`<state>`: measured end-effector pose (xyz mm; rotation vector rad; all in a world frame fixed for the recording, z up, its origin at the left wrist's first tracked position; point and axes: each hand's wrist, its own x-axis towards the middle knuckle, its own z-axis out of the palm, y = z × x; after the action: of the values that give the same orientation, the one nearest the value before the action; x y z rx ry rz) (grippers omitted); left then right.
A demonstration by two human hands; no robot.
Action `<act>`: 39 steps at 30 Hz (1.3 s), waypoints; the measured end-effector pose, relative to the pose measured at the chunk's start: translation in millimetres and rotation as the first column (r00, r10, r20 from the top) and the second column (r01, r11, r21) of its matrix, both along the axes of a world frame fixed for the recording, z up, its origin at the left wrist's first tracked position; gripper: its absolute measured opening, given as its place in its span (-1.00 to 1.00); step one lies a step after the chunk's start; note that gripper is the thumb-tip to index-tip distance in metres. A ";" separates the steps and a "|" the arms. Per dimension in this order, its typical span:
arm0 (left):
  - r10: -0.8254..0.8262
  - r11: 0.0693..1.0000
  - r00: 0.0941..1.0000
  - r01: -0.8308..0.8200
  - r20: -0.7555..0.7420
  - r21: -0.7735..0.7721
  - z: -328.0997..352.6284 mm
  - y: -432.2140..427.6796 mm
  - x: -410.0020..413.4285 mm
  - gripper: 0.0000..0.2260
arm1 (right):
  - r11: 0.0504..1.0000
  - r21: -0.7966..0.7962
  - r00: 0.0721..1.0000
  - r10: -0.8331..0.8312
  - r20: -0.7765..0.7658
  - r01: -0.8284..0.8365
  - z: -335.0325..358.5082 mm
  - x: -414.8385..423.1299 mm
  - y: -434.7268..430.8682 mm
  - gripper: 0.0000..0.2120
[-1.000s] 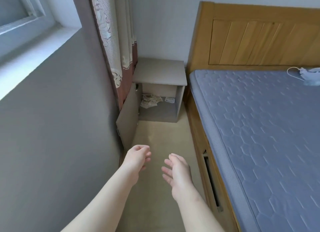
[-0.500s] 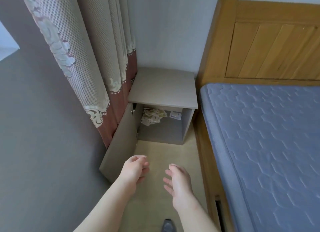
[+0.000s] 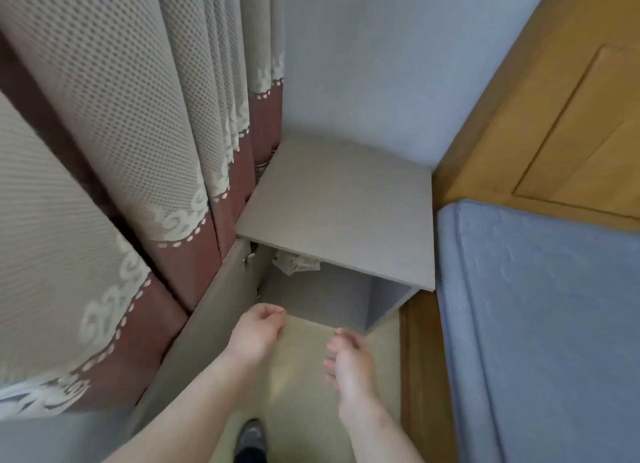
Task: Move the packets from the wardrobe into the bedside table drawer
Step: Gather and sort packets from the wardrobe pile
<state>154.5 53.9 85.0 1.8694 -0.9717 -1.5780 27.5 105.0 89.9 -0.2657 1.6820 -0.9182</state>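
Packets [image 3: 296, 263] under overhanging bedside table top [image 3: 343, 213], curtain [image 3: 138, 133] alongside; left hand [image 3: 258, 334], right hand [image 3: 349, 358] empty, loose.

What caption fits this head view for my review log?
Left hand and right hand, both empty, hover before the open bedside table; packets lie inside, curtain left, bed right.

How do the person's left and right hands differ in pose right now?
The left hand has its fingers loosely curled under; the right hand has them straighter and spread. The left hand is further forward, beside the open door; the right hand is nearer the bed frame. Both hold nothing, short of the bedside table.
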 end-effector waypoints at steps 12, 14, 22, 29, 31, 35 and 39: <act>-0.278 0.953 0.871 0.304 0.406 0.001 -278.0 -125.3 -57.5 -0.85 | 0.970 0.062 0.941 0.242 -0.237 -0.234 -293.8 -71.6 -128.0 -0.90; -0.350 0.903 0.775 0.429 0.526 -0.031 -331.0 -136.4 -58.8 -0.80 | 0.966 0.070 0.918 0.259 -0.299 -0.250 -350.8 -82.1 -143.7 -0.84; -0.351 0.742 0.600 0.647 0.719 -0.178 -486.4 -190.7 -42.3 -0.65 | 0.869 0.085 0.699 0.447 -0.559 -0.488 -506.8 -93.4 -224.8 -0.74; -0.411 0.724 0.473 0.689 0.779 -0.036 -562.7 -239.3 -29.0 -0.42 | 0.759 0.105 0.463 0.494 -0.736 -0.643 -574.8 -90.2 -299.0 -0.78; -0.457 0.729 0.450 0.684 0.767 0.033 -572.4 -241.4 -28.6 -0.41 | 0.716 0.144 0.373 0.511 -0.774 -0.683 -577.2 -89.1 -308.4 -0.75; -0.480 0.692 0.372 0.717 0.795 0.083 -578.3 -249.6 -26.7 -0.40 | 0.647 0.217 0.220 0.525 -0.822 -0.731 -573.1 -86.8 -338.7 -0.60; -0.503 0.652 0.349 0.754 0.791 0.082 -581.4 -252.4 -19.0 -0.35 | 0.563 0.301 -0.002 0.470 -0.883 -0.770 -574.5 -76.6 -389.8 -0.44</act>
<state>135.5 -198.5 -496.4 2.0372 -2.4588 -0.7423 -49.1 -284.8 -484.6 -1.9725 2.0098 -0.1512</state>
